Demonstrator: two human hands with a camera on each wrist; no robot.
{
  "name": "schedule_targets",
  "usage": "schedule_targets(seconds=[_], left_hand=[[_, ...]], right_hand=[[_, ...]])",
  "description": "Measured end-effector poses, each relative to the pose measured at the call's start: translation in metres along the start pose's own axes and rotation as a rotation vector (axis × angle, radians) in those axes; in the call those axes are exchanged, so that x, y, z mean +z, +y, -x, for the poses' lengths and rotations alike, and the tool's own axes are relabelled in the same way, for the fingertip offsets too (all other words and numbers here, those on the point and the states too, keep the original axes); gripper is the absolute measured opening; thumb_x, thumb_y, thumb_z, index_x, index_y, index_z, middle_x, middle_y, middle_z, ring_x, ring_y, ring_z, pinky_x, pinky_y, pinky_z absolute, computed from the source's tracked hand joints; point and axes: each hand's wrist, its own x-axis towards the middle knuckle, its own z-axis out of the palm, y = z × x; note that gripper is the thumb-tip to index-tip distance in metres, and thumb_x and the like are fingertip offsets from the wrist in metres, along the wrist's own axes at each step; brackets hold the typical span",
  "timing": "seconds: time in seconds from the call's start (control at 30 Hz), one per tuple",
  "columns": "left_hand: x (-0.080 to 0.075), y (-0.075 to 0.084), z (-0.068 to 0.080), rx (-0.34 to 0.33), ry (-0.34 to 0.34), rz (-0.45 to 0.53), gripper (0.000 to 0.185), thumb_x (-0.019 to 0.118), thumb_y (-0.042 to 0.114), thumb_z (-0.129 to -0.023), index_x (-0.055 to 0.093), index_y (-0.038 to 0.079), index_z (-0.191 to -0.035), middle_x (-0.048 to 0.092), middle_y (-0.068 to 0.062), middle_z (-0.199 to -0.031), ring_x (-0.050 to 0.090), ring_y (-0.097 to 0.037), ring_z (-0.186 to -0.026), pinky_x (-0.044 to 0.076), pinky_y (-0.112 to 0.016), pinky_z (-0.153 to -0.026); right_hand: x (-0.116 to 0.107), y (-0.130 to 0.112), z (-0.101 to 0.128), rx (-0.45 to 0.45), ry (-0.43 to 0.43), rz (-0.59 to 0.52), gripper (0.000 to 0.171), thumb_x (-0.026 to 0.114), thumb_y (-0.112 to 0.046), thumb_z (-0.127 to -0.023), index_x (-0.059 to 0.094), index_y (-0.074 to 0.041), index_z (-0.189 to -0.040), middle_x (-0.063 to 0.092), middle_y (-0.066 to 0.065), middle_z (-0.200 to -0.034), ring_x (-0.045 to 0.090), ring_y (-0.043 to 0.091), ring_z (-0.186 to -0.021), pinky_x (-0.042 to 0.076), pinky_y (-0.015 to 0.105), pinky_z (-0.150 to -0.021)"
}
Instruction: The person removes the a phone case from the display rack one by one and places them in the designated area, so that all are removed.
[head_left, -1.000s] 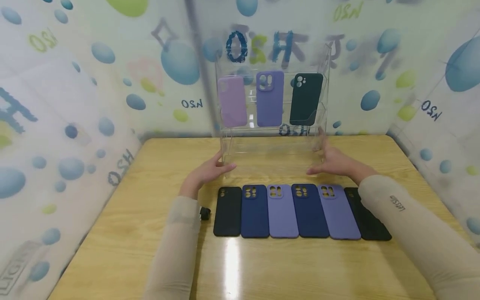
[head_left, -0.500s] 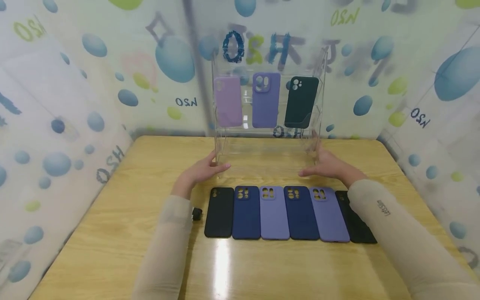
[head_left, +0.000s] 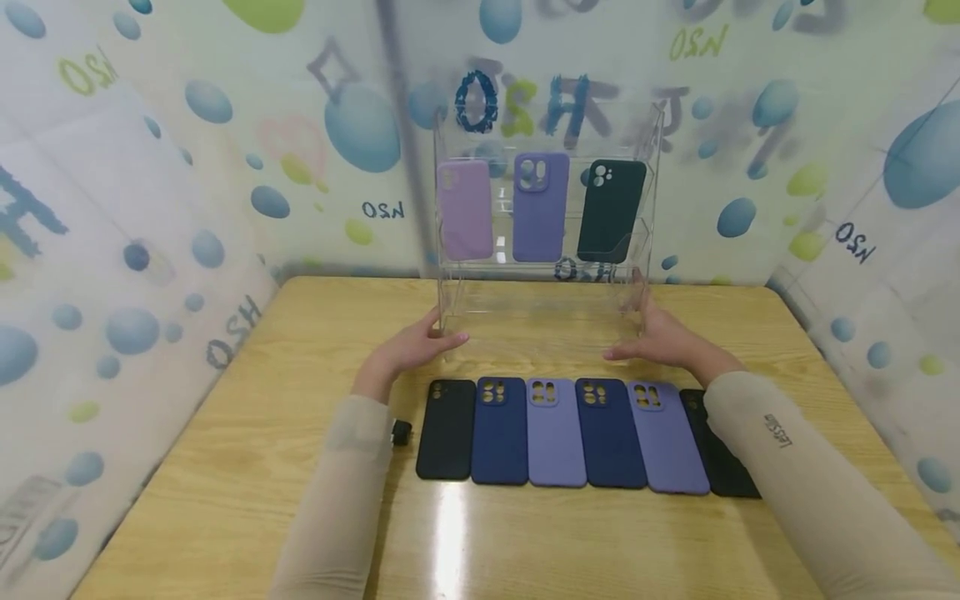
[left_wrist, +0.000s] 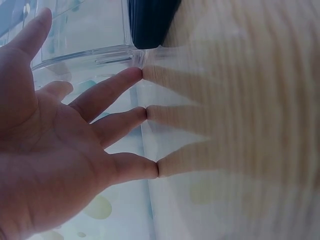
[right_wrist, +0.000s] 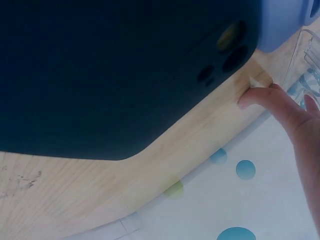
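Observation:
A clear display stand (head_left: 540, 312) stands at the back of the table, with a pink phone case (head_left: 465, 217), a lavender one (head_left: 540, 221) and a dark green one (head_left: 611, 217) upright on one tier. My left hand (head_left: 411, 346) is at the stand's left side; in the left wrist view its fingers (left_wrist: 112, 95) are extended and spread, their tips on the tabletop. On the opposite side my right hand (head_left: 671, 340) has its fingers along the stand, partly seen through the plastic. The thumb (right_wrist: 265, 96) bends toward the table in the right wrist view.
Several phone cases lie side by side before the stand, from a black one (head_left: 447, 433) through navy (head_left: 501, 437) and purple (head_left: 557, 442) to another black one (head_left: 727, 450), partly under the right sleeve. Bubble-patterned sheeting (head_left: 300, 225) borders the table.
The head view shifts slightly. Both hands, the stand and the phone cases keep about the same places relative to one another.

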Motion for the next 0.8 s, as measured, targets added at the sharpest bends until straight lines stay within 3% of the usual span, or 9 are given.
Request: schedule_targets(seconds=[0.3,0.47,0.63,0.8], left_hand=[[0.0012,0.0009,-0.0046,-0.069,0.005,-0.008,0.089,0.057,0.061,-0.091,-0.003,0.044,-0.155,0.047,-0.016,-0.149,0.048,-0.036,-0.135,0.034,-0.055,-0.114],[0.0016,0.0033,-0.0065,-0.038,-0.001,0.008,0.091,0.057,0.067,-0.087,-0.001,0.046,-0.155,0.041,-0.017,-0.153,0.044,-0.035,-0.138,0.035,-0.055,-0.114],[0.002,0.0024,-0.0065,-0.055,-0.008,0.018,0.091,0.058,0.066,-0.088,-0.002,0.048,-0.153,0.04,-0.016,-0.154,0.043,-0.034,-0.14,0.034,-0.054,-0.115],[0.0005,-0.0011,-0.0042,-0.055,0.001,0.01,0.093,0.058,0.065,-0.088,-0.003,0.043,-0.156,0.042,-0.016,-0.153,0.047,-0.034,-0.137,0.035,-0.054,-0.114]], right_hand=[[0.0026,0.0031,0.0018,-0.031,0.036,-0.028,0.14,0.085,-0.047,-0.072,-0.038,-0.048,-0.14,0.042,0.018,-0.151,0.039,0.045,-0.139,0.026,0.065,-0.113],[0.0009,0.0045,0.0048,-0.024,0.047,-0.035,0.14,0.085,-0.045,-0.073,-0.037,-0.045,-0.142,0.044,0.017,-0.148,0.04,0.045,-0.138,0.029,0.065,-0.112],[0.0009,0.0041,0.0045,-0.02,0.029,-0.035,0.138,0.083,-0.044,-0.076,-0.038,-0.043,-0.142,0.044,0.018,-0.147,0.04,0.045,-0.138,0.028,0.066,-0.112],[0.0023,-0.0016,0.0022,-0.024,0.012,-0.058,0.136,0.083,-0.04,-0.078,-0.038,-0.047,-0.141,0.041,0.019,-0.148,0.036,0.045,-0.14,0.024,0.066,-0.114]])
